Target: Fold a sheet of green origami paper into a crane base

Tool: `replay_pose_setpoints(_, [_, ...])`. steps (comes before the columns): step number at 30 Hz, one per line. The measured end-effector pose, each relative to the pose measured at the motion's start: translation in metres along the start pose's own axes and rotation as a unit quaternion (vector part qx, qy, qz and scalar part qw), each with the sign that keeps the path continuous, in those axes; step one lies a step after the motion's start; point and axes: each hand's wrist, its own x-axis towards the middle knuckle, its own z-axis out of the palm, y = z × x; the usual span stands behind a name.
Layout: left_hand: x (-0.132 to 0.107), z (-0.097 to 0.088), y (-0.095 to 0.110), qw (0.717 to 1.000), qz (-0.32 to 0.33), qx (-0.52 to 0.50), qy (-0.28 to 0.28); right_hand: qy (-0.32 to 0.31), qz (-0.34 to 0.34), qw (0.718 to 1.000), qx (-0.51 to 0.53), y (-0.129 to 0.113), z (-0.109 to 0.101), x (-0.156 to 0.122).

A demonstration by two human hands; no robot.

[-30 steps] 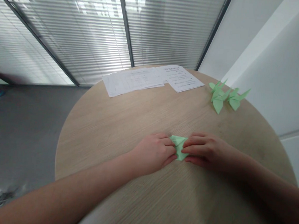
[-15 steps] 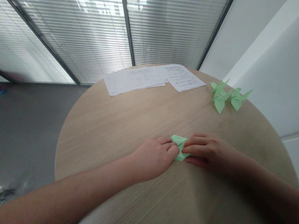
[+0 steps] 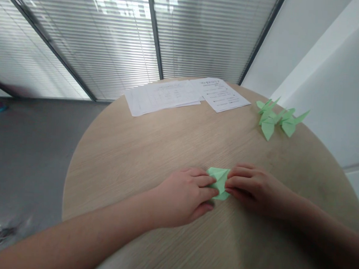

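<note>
A folded piece of light green paper (image 3: 220, 180) lies on the round wooden table (image 3: 131, 148) between my two hands. My left hand (image 3: 193, 196) rests on its left side, fingers stretched out flat and slightly spread over the paper. At the right side, my right hand (image 3: 251, 185) pinches the paper's edge between thumb and fingertips. Creases and a folded flap show in the part left uncovered; both side ends are hidden under the fingers.
Several folded green paper cranes (image 3: 269, 119) stand near the table's right far edge. Printed white sheets (image 3: 166, 97) lie along the back edge. Beyond are window blinds (image 3: 112, 48) and, at right, a white wall (image 3: 332, 97).
My left fingers have straightened and spread on the paper, showing more of it. The right fingertips have drawn together into a pinch at its right edge. The view has shifted slightly.
</note>
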Motion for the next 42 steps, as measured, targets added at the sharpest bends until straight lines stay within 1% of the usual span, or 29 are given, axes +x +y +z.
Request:
replay_pose_setpoints(4, [-0.001, -0.001, -0.001, 1.000, 0.003, -0.003, -0.011, -0.022, 0.022, 0.999, 0.010, -0.001, 0.001, 0.003])
replay_pose_setpoints(9, [0.000, -0.004, -0.002, 0.998, -0.023, -0.059, -0.009, -0.026, 0.059, 0.998, 0.018, -0.004, 0.004, 0.005])
replay_pose_setpoints(13, [0.001, -0.007, -0.003, 0.996, -0.026, -0.086, -0.002, -0.028, 0.090, 0.995, 0.013, -0.007, 0.006, 0.007])
replay_pose_setpoints(21, [0.003, -0.009, -0.011, 0.994, -0.012, -0.113, 0.004, -0.034, 0.082, 0.996, 0.010, -0.006, 0.003, 0.010])
replay_pose_setpoints(27, [0.004, -0.008, -0.010, 0.993, -0.039, -0.115, -0.004, -0.031, 0.088, 0.995, 0.023, -0.006, 0.003, 0.011])
replay_pose_setpoints(31, [0.003, -0.008, -0.008, 0.993, -0.024, -0.115, -0.006, -0.031, 0.102, 0.994, 0.017, -0.008, 0.003, 0.013])
replay_pose_setpoints(36, [0.002, -0.010, -0.006, 0.991, -0.070, -0.116, -0.002, -0.028, 0.122, 0.992, 0.008, -0.008, 0.006, 0.014])
replay_pose_setpoints(40, [0.002, -0.008, -0.004, 0.996, -0.032, -0.084, -0.012, -0.020, 0.120, 0.993, 0.006, -0.007, 0.008, 0.014])
replay_pose_setpoints(42, [0.003, -0.008, -0.003, 0.997, -0.031, -0.073, -0.014, -0.019, 0.123, 0.992, 0.004, -0.007, 0.008, 0.014])
